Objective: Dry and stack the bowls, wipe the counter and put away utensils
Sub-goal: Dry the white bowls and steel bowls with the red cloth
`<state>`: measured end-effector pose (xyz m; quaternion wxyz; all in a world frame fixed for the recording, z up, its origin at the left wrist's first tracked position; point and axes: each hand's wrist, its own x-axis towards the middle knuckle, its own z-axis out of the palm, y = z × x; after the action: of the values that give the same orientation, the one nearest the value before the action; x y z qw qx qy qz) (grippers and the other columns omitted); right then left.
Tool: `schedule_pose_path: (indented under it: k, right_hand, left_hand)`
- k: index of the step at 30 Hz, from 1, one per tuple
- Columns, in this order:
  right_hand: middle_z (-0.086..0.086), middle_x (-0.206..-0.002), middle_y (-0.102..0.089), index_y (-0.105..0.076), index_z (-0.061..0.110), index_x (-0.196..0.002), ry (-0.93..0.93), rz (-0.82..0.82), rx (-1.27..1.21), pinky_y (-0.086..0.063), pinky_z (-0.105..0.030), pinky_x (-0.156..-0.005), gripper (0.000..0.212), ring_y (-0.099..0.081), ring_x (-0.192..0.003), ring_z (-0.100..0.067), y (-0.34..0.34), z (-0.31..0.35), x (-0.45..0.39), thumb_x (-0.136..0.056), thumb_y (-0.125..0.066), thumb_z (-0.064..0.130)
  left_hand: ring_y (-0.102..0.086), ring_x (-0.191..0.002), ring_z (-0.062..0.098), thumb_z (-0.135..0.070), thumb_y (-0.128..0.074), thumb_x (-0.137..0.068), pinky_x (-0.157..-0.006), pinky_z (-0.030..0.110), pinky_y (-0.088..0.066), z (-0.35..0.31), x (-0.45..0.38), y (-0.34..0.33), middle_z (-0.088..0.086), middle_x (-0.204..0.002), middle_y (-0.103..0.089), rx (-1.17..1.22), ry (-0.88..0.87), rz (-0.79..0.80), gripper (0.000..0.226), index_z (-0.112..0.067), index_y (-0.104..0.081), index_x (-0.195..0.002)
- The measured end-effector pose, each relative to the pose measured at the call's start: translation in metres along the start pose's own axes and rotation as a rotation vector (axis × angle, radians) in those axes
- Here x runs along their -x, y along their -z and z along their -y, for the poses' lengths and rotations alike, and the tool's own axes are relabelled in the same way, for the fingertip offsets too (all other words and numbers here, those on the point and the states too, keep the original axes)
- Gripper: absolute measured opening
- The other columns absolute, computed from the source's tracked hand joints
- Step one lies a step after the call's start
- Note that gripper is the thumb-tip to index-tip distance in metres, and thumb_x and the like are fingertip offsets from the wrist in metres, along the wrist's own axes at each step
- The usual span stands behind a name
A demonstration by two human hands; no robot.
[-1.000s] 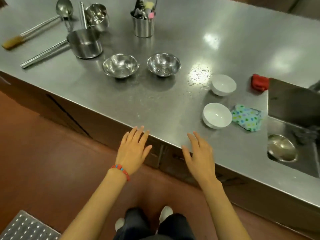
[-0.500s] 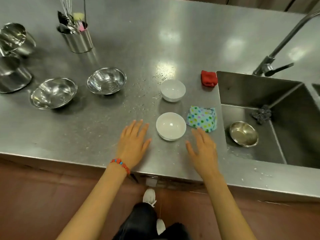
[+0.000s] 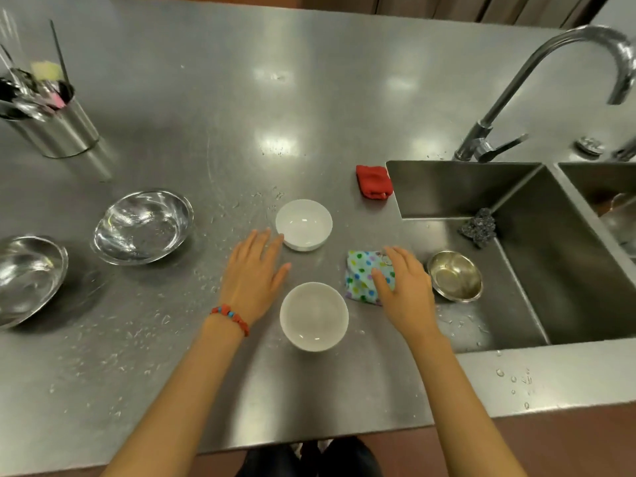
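The drying step was only beginning: the right hand (image 3: 406, 287), grip released, lay flat on the folded spotted cloth (image 3: 361, 280) beside the near white ceramic bowl (image 3: 314, 316) on the wet steel table (image 3: 206, 98), left hand (image 3: 254, 273) open, so the next move called for pinching up that cloth.

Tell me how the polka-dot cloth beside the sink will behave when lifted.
The folded polka-dot cloth under the right hand will likely go floppy and unfold. It looks thin, so probably light. The water droplets on the steel counter suggest it may be damp.
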<state>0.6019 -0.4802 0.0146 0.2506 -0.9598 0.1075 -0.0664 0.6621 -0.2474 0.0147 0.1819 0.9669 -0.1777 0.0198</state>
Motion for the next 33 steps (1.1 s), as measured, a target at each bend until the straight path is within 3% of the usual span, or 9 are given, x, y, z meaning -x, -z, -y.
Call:
schedule_pose_path:
  k: [9, 14, 18, 22, 25, 29, 33]
  right_hand:
    - [-0.013, -0.140, -0.044, -0.041, 0.008, -0.135, -0.092, 0.001, -0.125, -0.032, -0.044, -0.107, 0.048, -0.038, -0.130, -0.027, -0.009, -0.039, -0.102, -0.093, -0.051, 0.027]
    - [-0.012, -0.132, -0.050, -0.047, 0.008, -0.131, -0.123, -0.001, -0.236, -0.033, -0.026, -0.097, 0.043, -0.045, -0.122, -0.024, -0.021, -0.063, -0.174, -0.091, -0.054, 0.024]
    - [-0.016, -0.126, -0.054, -0.050, 0.010, -0.127, -0.137, 0.044, -0.290, -0.036, -0.032, -0.094, 0.038, -0.046, -0.120, -0.029, -0.037, -0.079, -0.225, -0.091, -0.053, 0.024]
    - [-0.019, -0.130, -0.050, -0.040, 0.012, -0.136, -0.250, 0.109, -0.284, -0.038, -0.037, -0.098, 0.051, -0.048, -0.119, -0.033, -0.053, -0.089, -0.266, -0.091, -0.052, 0.032]
    - [-0.019, -0.129, -0.049, -0.038, 0.019, -0.138, -0.277, 0.159, -0.259, -0.039, -0.043, -0.101, 0.055, -0.048, -0.118, -0.036, -0.062, -0.089, -0.288, -0.089, -0.054, 0.037]
    - [-0.018, -0.128, -0.051, -0.037, 0.027, -0.136, -0.264, 0.192, -0.041, -0.032, -0.046, -0.099, 0.056, -0.047, -0.118, -0.039, -0.074, -0.083, -0.299, -0.086, -0.055, 0.043]
    - [-0.015, -0.131, -0.052, -0.043, 0.023, -0.134, -0.208, 0.197, -0.156, -0.040, -0.043, -0.097, 0.049, -0.048, -0.117, -0.038, -0.083, -0.079, -0.293, -0.088, -0.056, 0.034]
  left_hand:
    - [-0.035, -0.130, 0.041, -0.026, -0.054, -0.089, -0.106, 0.052, -0.030, 0.000, -0.065, -0.009, 0.024, -0.137, -0.044, 0.013, 0.044, -0.010, 0.047, -0.003, -0.045, -0.130]
    - [-0.037, -0.128, 0.044, -0.030, -0.049, -0.088, -0.102, 0.054, -0.033, 0.002, -0.103, -0.015, 0.025, -0.134, -0.047, -0.001, 0.094, -0.002, 0.048, 0.000, -0.049, -0.126]
    - [-0.037, -0.128, 0.043, -0.033, -0.045, -0.087, -0.101, 0.054, -0.034, 0.002, -0.127, -0.025, 0.024, -0.135, -0.046, -0.023, 0.125, -0.006, 0.052, -0.002, -0.047, -0.128]
    - [-0.038, -0.128, 0.043, -0.044, -0.031, -0.086, -0.101, 0.054, -0.034, 0.004, -0.139, -0.033, 0.023, -0.135, -0.047, -0.023, 0.147, -0.009, 0.061, -0.003, -0.047, -0.128]
    - [-0.035, -0.130, 0.041, -0.039, -0.039, -0.086, -0.103, 0.055, -0.031, 0.007, -0.140, -0.038, 0.022, -0.137, -0.045, -0.015, 0.185, -0.010, 0.056, -0.005, -0.044, -0.131]
    - [-0.034, -0.131, 0.039, -0.038, -0.039, -0.085, -0.104, 0.055, -0.030, 0.014, -0.136, -0.040, 0.021, -0.139, -0.043, -0.027, 0.229, 0.002, 0.056, -0.005, -0.044, -0.131]
    - [-0.037, -0.129, 0.041, -0.035, -0.042, -0.085, -0.103, 0.054, -0.031, 0.018, -0.131, -0.042, 0.023, -0.137, -0.045, -0.025, 0.247, -0.006, 0.055, -0.002, -0.045, -0.129]
